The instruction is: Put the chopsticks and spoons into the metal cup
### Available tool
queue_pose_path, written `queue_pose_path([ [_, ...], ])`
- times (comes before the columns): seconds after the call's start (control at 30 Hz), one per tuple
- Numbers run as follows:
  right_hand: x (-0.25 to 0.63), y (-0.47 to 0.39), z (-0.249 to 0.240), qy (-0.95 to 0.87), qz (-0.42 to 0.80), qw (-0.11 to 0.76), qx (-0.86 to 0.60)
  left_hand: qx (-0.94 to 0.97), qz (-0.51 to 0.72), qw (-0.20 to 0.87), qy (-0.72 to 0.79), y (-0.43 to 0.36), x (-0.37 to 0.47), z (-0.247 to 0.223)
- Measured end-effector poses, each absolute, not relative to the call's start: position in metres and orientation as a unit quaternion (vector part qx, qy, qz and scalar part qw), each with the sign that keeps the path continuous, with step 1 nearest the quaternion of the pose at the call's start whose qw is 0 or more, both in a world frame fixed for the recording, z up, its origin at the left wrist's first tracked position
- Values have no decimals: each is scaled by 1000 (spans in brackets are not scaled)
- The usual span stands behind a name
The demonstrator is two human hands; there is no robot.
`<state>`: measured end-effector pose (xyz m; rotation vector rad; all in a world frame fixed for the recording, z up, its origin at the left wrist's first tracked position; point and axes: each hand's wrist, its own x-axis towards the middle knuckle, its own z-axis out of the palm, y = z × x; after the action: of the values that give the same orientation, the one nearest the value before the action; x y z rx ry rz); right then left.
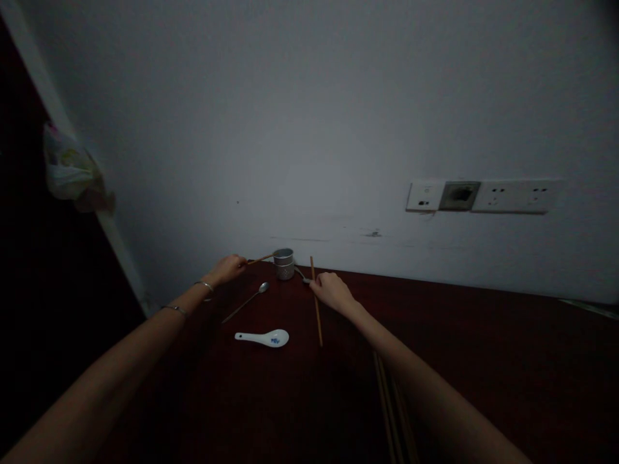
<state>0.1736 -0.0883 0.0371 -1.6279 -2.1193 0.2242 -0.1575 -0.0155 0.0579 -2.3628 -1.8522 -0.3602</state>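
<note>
My left hand (231, 268) is closed on a thin wooden stick (261, 260), whose far end reaches the rim of a perforated metal cup (284, 264) near the wall. To the right of the cup, my right hand (331, 290) is closed at a grey handle (302, 276) that runs toward the cup. A single chopstick (318, 316) passes by the fingers of this hand; whether they also grip it is unclear. A long-handled metal spoon (246, 305) and a white ceramic spoon (265, 338) lie on the dark red table in front of the cup.
Several more chopsticks (387, 406) lie on the table (483, 348), partly under my right forearm. The wall (329, 142) rises behind the table, with sockets (507, 196) at the right. A plastic bag (70, 171) hangs at the left.
</note>
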Motion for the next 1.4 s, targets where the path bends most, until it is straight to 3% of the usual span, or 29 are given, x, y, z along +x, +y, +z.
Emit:
queue_pose_path([
  [0.17,213,-108,56,-765,84,342,-538,-754,-298,15,-585,-25,-122,90],
  [0.3,244,-128,70,-749,90,436,-491,-719,-422,-123,-539,-38,-61,109],
  [0.47,279,-157,83,-696,160,516,-473,-693,-446,-344,-450,-83,30,119],
  [0.57,296,-173,87,-655,229,543,-473,-702,-438,-418,-376,-120,76,119],
  [0.9,330,-192,78,-583,361,583,-435,-617,-429,-559,-350,-170,166,85],
  [1.4,340,-178,49,-598,412,526,-444,-631,-371,-561,-387,-167,177,50],
])
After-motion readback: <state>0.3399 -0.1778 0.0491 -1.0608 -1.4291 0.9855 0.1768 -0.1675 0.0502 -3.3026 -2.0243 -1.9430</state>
